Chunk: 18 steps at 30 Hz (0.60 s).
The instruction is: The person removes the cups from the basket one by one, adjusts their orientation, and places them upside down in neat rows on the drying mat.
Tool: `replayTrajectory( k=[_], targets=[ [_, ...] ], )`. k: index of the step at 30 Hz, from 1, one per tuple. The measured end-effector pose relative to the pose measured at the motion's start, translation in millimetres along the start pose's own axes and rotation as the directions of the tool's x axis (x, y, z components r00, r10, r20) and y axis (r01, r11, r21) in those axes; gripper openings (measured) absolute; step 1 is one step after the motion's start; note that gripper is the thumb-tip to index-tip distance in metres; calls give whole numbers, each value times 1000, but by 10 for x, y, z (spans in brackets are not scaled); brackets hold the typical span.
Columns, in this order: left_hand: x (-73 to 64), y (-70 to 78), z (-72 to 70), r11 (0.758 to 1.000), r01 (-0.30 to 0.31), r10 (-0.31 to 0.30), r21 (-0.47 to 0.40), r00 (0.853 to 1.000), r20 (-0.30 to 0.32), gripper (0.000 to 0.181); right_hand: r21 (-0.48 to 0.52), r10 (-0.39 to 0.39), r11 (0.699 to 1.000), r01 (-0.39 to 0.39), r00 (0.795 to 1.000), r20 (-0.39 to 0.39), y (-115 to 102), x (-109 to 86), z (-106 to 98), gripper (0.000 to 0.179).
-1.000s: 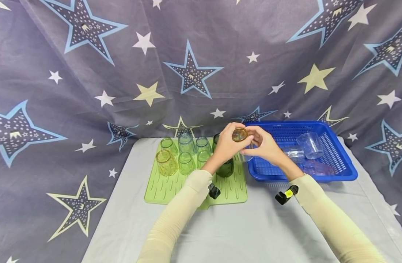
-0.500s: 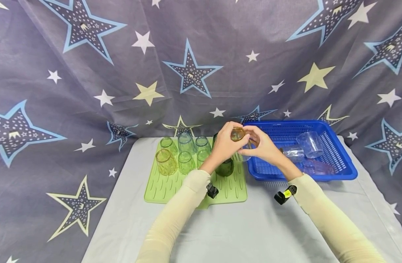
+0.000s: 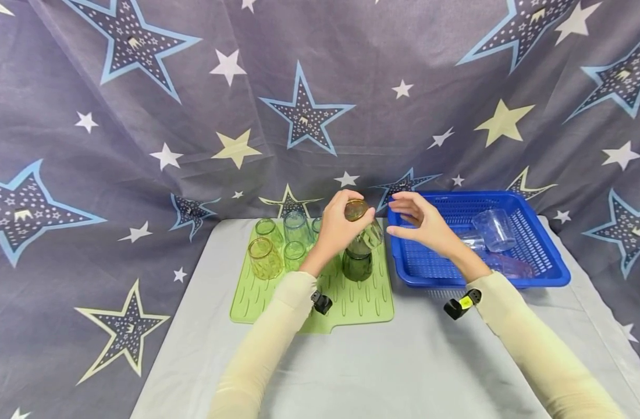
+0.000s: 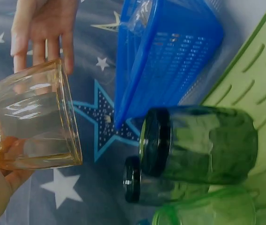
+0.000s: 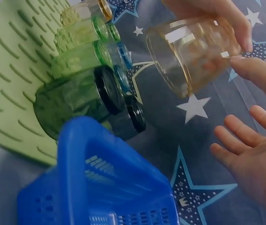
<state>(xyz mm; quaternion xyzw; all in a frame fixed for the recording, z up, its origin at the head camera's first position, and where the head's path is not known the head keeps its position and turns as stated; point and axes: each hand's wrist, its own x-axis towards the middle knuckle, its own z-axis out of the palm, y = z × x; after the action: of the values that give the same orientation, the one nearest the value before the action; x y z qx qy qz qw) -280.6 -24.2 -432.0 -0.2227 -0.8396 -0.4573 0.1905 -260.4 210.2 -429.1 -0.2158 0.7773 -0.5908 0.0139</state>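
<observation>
My left hand [image 3: 333, 230] grips an amber-tinted drinking glass [image 3: 371, 237] near its base, holding it mouth down above the green drying mat [image 3: 364, 305]. In the head view the glass overlaps a dark green glass [image 3: 358, 267] standing on the mat. The left wrist view shows the amber glass [image 4: 34, 124] tilted, with fingers round its base end. My right hand [image 3: 427, 227] is apart from the glass, over the basket's left end, its fingers relaxed and holding nothing. Seen from the right wrist, that hand [image 5: 252, 150] has its fingers spread.
Several upturned glasses stand on the mat, including a yellow one [image 3: 265, 259], green ones [image 3: 296, 262] and a blue one [image 3: 297, 230]. A blue plastic basket [image 3: 553, 270] to the right holds clear glasses [image 3: 495, 230] and a pinkish one [image 3: 508, 266]. A star-patterned curtain [image 3: 320, 169] hangs behind.
The right hand has let go of the amber glass and drawn slightly right. My left hand has carried the glass left, from the basket's edge to over the mat.
</observation>
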Motion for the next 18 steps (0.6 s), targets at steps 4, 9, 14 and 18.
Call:
replayTrajectory(
  k=[4,9,14,18],
  targets=[
    [-27,-42,-141,1000,16,-16,-19,1000,-23,32,-30,11,999,-11,1000,2,-38,-5,-100,64],
    [-67,-118,-324,1000,24,-25,-19,998,-56,30,-95,33,995,-32,999,9,-113,-12,-246,61],
    [-102,-227,-495,999,34,-33,12,995,-91,30,-161,16,987,-13,1000,20,-142,3,-391,59],
    [-147,-300,-628,997,70,-66,35,992,-104,30,-203,13,979,-7,1000,25,-164,-2,-487,57]
  ],
)
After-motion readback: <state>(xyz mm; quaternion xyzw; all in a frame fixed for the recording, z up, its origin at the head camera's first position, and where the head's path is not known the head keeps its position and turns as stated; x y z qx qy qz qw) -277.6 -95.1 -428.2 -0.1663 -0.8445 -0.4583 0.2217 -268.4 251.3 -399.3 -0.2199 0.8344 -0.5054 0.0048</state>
